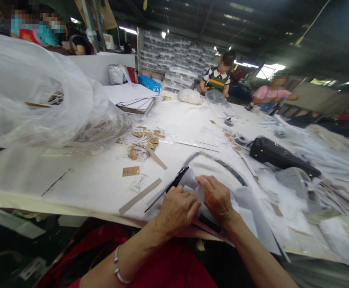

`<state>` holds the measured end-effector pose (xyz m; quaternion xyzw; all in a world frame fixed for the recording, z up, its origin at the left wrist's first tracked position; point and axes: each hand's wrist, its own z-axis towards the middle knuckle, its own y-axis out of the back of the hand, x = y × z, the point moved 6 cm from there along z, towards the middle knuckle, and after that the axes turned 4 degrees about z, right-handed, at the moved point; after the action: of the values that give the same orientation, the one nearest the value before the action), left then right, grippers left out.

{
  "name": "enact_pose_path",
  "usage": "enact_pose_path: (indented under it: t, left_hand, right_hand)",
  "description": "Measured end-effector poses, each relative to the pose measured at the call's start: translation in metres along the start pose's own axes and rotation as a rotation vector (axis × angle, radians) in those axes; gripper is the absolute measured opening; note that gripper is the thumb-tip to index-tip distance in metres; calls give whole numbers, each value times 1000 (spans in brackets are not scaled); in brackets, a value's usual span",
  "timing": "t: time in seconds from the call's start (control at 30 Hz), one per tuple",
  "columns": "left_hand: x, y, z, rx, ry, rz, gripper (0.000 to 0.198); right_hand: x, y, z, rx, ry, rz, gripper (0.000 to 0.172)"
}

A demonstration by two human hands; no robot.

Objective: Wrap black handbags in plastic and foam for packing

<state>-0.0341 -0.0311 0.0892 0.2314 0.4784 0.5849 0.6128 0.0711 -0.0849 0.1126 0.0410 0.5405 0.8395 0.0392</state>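
In front of me at the table's near edge lies a bag-like piece with a black edge [174, 182] and white paper [248, 214] in and around it. An arched handle [222, 166] in clear wrap curves up behind it. My left hand [179, 204] is closed over the black-edged side, fingers curled. On the inner side, my right hand [215, 196] bends its fingers around thin whitish sheeting [199, 194]. A black strip [209, 223] shows below the right hand. The fingertips of both hands are partly hidden.
Brown tags [144, 142] and grey-brown strips [141, 195] lie ahead to the left. A large clear plastic bag [42, 92] and a stack of white sheets [132, 96] stand beyond. At right are a black bag [282, 156] and plastic scraps. Co-workers [218, 78] stand across the table.
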Motion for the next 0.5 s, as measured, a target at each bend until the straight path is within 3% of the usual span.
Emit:
enact_pose_path:
  t: [0.1,0.27,0.37,0.5]
  left_hand:
    - [2,-1,0,-49,-53,-17,31]
    - [4,-2,2,-112,-56,-49,28]
    - [8,-1,3,-169,-8,-56,29]
    - [13,-1,1,-236,43,-64,32]
  right_hand:
    - [-5,-16,14,198,-96,-115,18]
    - [-13,-26,39,307,-66,-122,8]
    - [-23,-28,44,304,-69,-106,9]
    - [-31,-24,42,184,-112,-70,23]
